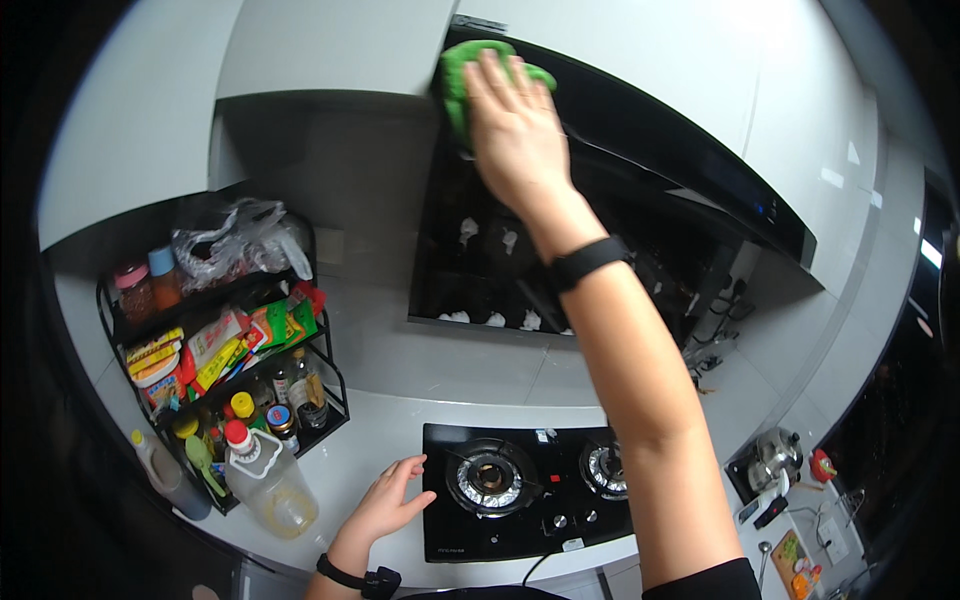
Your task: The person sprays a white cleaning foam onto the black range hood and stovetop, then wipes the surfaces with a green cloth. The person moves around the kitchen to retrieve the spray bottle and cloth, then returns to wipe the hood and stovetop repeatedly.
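Observation:
My right hand (517,127) is raised and spread flat over a green cloth (456,75), pressing it against the left end of the black range hood (645,131). Part of the cloth is covered by my fingers. Below, my left hand (390,495) hovers by the left edge of the black two-burner gas hob (495,532), fingers apart and holding nothing. Its nearest burner (489,480) has a foil-like ring. My right forearm hides part of the second burner (602,469).
A black tiered rack (337,382) on the left holds spice packets, jars and bottles. Before it stands a large clear plastic jug (274,487) with a red cap. White cabinets (337,45) overhang the counter. To the right are a metal kettle (775,457) and a chopping board (791,559) with cut food.

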